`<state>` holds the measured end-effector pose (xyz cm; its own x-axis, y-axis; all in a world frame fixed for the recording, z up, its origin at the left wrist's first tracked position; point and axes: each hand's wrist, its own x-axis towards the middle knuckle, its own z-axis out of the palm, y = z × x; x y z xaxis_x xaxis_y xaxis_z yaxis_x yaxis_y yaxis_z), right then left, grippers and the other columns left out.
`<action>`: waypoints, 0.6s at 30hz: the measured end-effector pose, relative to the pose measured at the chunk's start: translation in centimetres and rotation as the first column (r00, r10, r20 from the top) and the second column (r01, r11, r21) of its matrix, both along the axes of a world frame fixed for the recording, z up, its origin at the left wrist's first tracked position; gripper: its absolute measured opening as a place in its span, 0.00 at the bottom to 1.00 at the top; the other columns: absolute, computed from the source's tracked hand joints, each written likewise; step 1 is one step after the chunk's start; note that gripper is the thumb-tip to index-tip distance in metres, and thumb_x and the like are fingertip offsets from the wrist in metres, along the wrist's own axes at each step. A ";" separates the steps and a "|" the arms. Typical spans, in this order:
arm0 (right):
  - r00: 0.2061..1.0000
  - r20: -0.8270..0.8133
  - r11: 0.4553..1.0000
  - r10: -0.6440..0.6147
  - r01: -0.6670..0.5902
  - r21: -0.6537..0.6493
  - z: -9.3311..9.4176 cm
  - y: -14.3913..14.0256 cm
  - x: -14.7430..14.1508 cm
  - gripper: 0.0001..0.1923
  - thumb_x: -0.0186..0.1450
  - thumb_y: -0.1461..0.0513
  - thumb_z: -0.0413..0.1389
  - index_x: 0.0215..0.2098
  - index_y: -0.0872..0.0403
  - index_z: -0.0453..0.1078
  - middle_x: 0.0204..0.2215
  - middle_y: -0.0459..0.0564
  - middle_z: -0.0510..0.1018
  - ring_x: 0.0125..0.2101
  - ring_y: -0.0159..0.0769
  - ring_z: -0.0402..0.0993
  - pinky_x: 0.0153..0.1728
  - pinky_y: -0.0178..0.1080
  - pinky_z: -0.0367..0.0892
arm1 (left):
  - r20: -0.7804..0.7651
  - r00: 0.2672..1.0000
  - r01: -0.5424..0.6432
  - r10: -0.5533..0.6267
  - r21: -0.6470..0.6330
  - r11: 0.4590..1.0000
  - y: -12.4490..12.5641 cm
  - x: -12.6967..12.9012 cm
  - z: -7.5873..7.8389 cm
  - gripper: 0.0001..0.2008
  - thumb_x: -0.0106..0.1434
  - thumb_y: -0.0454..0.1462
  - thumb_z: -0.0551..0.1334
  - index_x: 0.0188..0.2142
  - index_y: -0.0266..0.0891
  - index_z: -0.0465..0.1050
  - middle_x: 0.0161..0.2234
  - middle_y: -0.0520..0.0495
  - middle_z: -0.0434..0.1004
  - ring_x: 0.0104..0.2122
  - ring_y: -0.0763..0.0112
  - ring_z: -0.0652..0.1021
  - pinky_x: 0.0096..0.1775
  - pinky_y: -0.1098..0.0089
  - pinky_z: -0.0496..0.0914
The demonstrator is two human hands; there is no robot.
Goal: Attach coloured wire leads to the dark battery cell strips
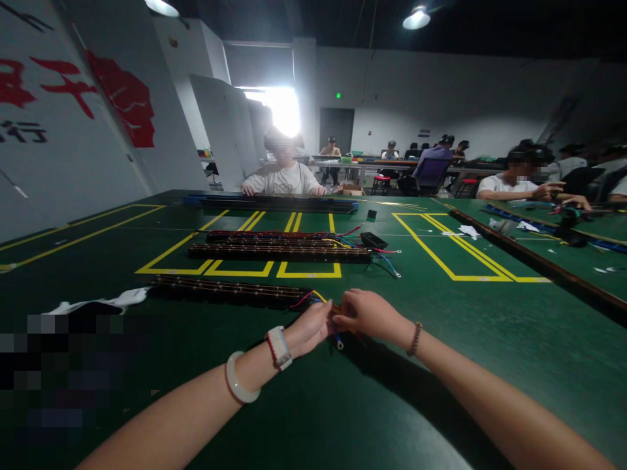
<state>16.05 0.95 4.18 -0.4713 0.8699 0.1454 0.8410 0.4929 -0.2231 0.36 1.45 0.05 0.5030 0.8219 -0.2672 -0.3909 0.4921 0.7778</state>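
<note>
1. At the far left of the green table I saw a white cloth lying beside a blurred-out patch, well apart from the hands.
2. Just right of the cloth lay a long dark strip, flat on the table, with its right end reaching toward my hands. Two more strips sat farther back inside the yellow floor-tape boxes.
3. Coloured wires, red, yellow and blue, came out of the near strip's right end and ran straight into my grip.
4. My left hand, with a watch and a pale bangle on that wrist, was pinched shut on the wire ends; a blue wire with a small ring end hung below the fingers.
5. My right hand, with a bead bracelet, was closed on the same bundle from the other side, fingertips touching the left hand's. What sat between them I could not tell.
6. My judgement of the risk: both hands held thin wires joined to a strip that lay loose, so a hard pull could drag the strip or strain the wires at its end. The dangling blue wire could also slip free.
7. Across the table a person sat with both hands on another long strip; others worked at the right.
</note>
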 end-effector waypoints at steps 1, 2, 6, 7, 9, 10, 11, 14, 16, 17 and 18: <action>0.999 0.042 1.000 -0.006 0.007 -0.014 0.0 -0.1 0.0 0.13 0.58 0.52 0.59 0.28 0.53 0.69 0.25 0.47 0.72 0.24 0.32 0.66 0.23 0.34 0.53 | -0.007 1.000 0.003 -0.003 -0.002 1.000 0.0 0.0 0.0 0.11 0.68 0.34 0.50 0.33 0.32 0.67 0.32 0.40 0.76 0.33 0.70 0.77 0.42 0.65 0.70; 0.997 0.073 0.999 -0.016 0.018 -0.029 -0.1 -0.2 0.1 0.12 0.58 0.53 0.58 0.27 0.53 0.68 0.23 0.47 0.72 0.23 0.32 0.66 0.21 0.34 0.51 | -0.012 1.000 0.009 -0.009 -0.007 1.000 -0.1 0.0 0.0 0.10 0.68 0.34 0.50 0.33 0.33 0.66 0.32 0.41 0.76 0.33 0.70 0.77 0.42 0.65 0.70; 0.989 0.120 0.993 -0.087 0.096 -0.074 0.2 0.2 0.5 0.14 0.63 0.52 0.53 0.26 0.53 0.69 0.21 0.48 0.72 0.20 0.31 0.65 0.20 0.34 0.49 | -0.024 1.000 -0.002 0.001 -0.015 1.000 -0.1 0.0 -0.1 0.09 0.68 0.36 0.50 0.33 0.34 0.65 0.32 0.42 0.75 0.33 0.71 0.77 0.40 0.67 0.70; 0.986 0.126 0.990 -0.108 0.118 -0.073 0.3 0.5 0.7 0.14 0.63 0.52 0.52 0.27 0.53 0.70 0.22 0.49 0.73 0.20 0.32 0.66 0.20 0.34 0.50 | -0.031 0.999 -0.009 0.008 -0.013 1.000 -0.1 0.0 -0.1 0.10 0.68 0.36 0.50 0.33 0.35 0.64 0.31 0.42 0.75 0.31 0.71 0.77 0.39 0.68 0.70; 0.979 0.126 0.985 -0.158 0.165 -0.042 0.3 1.2 1.1 0.13 0.63 0.52 0.52 0.29 0.52 0.70 0.24 0.50 0.75 0.23 0.34 0.68 0.21 0.34 0.50 | -0.073 0.997 -0.018 0.017 -0.014 1.000 -0.1 -0.1 -0.1 0.11 0.68 0.39 0.49 0.33 0.35 0.64 0.28 0.45 0.73 0.28 0.72 0.76 0.34 0.70 0.70; 0.976 0.116 0.982 -0.186 0.189 -0.018 0.1 1.6 1.3 0.13 0.63 0.52 0.52 0.30 0.52 0.70 0.25 0.50 0.76 0.24 0.35 0.69 0.21 0.34 0.51 | -0.103 0.995 -0.017 0.015 -0.019 1.000 0.0 -0.2 -0.1 0.12 0.68 0.40 0.49 0.33 0.35 0.63 0.26 0.46 0.72 0.25 0.73 0.75 0.31 0.71 0.69; 0.973 0.097 0.977 -0.211 0.212 0.006 -0.1 2.0 1.5 0.12 0.64 0.53 0.52 0.31 0.52 0.70 0.26 0.51 0.76 0.25 0.36 0.70 0.22 0.34 0.51 | -0.134 0.991 -0.016 0.013 -0.023 1.000 0.0 -0.3 -0.1 0.13 0.68 0.42 0.48 0.33 0.35 0.63 0.24 0.48 0.71 0.23 0.75 0.73 0.29 0.73 0.67; 0.963 0.024 0.962 -0.269 0.267 0.055 -1.6 3.1 2.0 0.13 0.64 0.52 0.52 0.32 0.52 0.69 0.28 0.50 0.76 0.28 0.37 0.71 0.23 0.34 0.52 | -0.181 0.983 0.021 -0.025 -0.026 0.999 0.1 -0.5 -0.2 0.14 0.68 0.44 0.46 0.32 0.37 0.60 0.21 0.53 0.66 0.18 0.78 0.69 0.24 0.75 0.63; 0.960 -0.020 0.957 -0.281 0.282 0.071 -2.6 3.7 2.2 0.13 0.64 0.52 0.51 0.32 0.53 0.68 0.28 0.50 0.76 0.28 0.36 0.70 0.24 0.34 0.52 | -0.179 0.982 0.056 -0.058 -0.018 0.998 0.1 -0.6 -0.3 0.14 0.68 0.44 0.46 0.32 0.38 0.59 0.20 0.55 0.64 0.17 0.79 0.66 0.23 0.76 0.61; 0.958 -0.037 0.954 -0.285 0.287 0.081 -3.1 4.0 2.3 0.13 0.64 0.51 0.51 0.31 0.53 0.67 0.28 0.49 0.76 0.28 0.36 0.70 0.24 0.34 0.52 | -0.176 0.982 0.069 -0.070 -0.012 0.998 0.2 -0.6 -0.4 0.14 0.68 0.45 0.46 0.31 0.38 0.58 0.19 0.55 0.63 0.16 0.79 0.65 0.22 0.76 0.60; 0.956 -0.048 0.952 -0.288 0.291 0.093 -3.5 4.3 2.3 0.14 0.64 0.51 0.51 0.31 0.53 0.67 0.28 0.49 0.75 0.28 0.35 0.69 0.24 0.34 0.52 | -0.174 0.981 0.081 -0.081 -0.007 0.997 0.2 -0.7 -0.5 0.14 0.68 0.45 0.46 0.31 0.39 0.58 0.19 0.55 0.63 0.16 0.79 0.65 0.22 0.76 0.59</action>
<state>18.34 5.26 0.65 -0.1946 0.9491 0.2478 0.9437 0.2500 -0.2166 -0.31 1.69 -0.42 0.5137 0.7803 -0.3567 -0.2086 0.5169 0.8303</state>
